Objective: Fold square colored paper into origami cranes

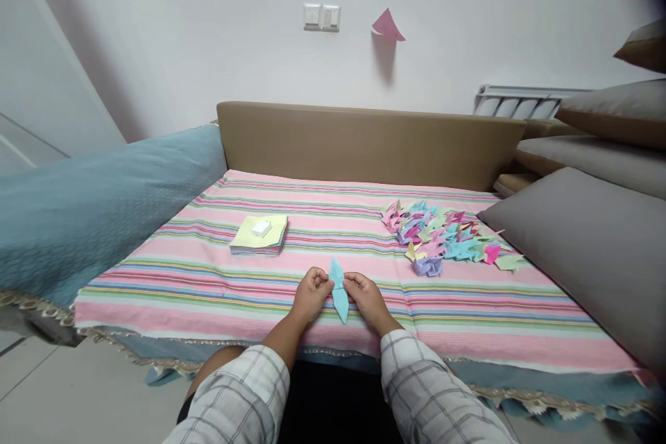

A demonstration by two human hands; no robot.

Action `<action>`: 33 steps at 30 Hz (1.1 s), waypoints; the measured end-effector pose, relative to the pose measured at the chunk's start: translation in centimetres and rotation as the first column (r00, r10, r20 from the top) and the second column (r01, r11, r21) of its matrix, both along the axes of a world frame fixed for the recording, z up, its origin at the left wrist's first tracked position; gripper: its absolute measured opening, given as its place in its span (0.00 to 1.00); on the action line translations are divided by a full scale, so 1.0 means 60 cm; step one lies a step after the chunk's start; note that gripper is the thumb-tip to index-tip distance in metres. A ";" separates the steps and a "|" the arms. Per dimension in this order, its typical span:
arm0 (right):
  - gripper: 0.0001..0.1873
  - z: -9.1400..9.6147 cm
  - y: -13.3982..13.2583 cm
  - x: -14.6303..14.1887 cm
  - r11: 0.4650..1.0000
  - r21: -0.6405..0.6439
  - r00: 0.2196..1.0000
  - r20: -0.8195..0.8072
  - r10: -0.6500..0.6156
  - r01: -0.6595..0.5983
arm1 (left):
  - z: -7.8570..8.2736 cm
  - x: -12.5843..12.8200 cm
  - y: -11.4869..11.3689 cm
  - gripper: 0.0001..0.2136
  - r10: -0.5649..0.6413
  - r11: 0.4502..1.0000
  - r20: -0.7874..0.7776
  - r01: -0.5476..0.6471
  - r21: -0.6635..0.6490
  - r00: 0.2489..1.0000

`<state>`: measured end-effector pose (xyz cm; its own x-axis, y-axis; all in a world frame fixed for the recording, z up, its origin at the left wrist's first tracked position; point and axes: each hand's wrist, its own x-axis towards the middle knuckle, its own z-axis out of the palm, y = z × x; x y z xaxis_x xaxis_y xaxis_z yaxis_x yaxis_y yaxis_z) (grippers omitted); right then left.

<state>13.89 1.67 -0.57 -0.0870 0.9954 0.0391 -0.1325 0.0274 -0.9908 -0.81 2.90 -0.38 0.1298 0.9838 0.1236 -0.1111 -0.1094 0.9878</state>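
Observation:
A light blue folded paper [340, 302], long and diamond-shaped with pointed ends, is held upright over the striped cloth [338, 215]. My left hand [311, 295] pinches its left edge near the middle, between thumb and fingers. On the opposite edge, my right hand [368, 298] is closed on the same paper. A crease runs across its middle, between the two thumbs. To the right lies a heap of folded paper cranes [447, 232] in several colours. Left of my hands sits a stack of square paper sheets [250, 237], yellow on top, with a small white box-like object [261, 228] on it.
A brown sofa backrest [364, 142] stands behind the cloth. Grey cushions [587, 250] are piled on the right, and a blue-covered armrest [114, 201] bounds the left. A pink paper [388, 26] sticks to the wall beside white switches [321, 16].

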 end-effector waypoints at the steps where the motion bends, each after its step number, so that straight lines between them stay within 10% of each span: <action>1: 0.18 0.001 -0.002 -0.001 1.000 -0.005 1.000 0.000 0.005 -0.005 | 0.000 0.000 -0.001 0.13 0.004 1.000 -0.006 -0.004 0.003 1.000; 15: 0.17 -0.013 -0.005 -0.014 0.987 0.105 0.988 0.091 -0.128 0.118 | -0.013 0.008 -0.008 0.05 0.240 0.953 -0.126 -0.209 0.219 0.962; 23: 0.18 -0.017 -0.015 -0.008 0.924 0.380 0.941 0.290 -0.171 0.051 | 0.009 0.001 -0.015 0.14 0.121 0.992 0.032 -0.119 -0.041 0.992; 33: 0.17 -0.020 -0.013 -0.001 0.982 0.186 0.988 0.156 0.005 -0.035 | 0.011 -0.008 -0.010 0.16 0.043 0.995 0.172 -0.027 -0.095 0.984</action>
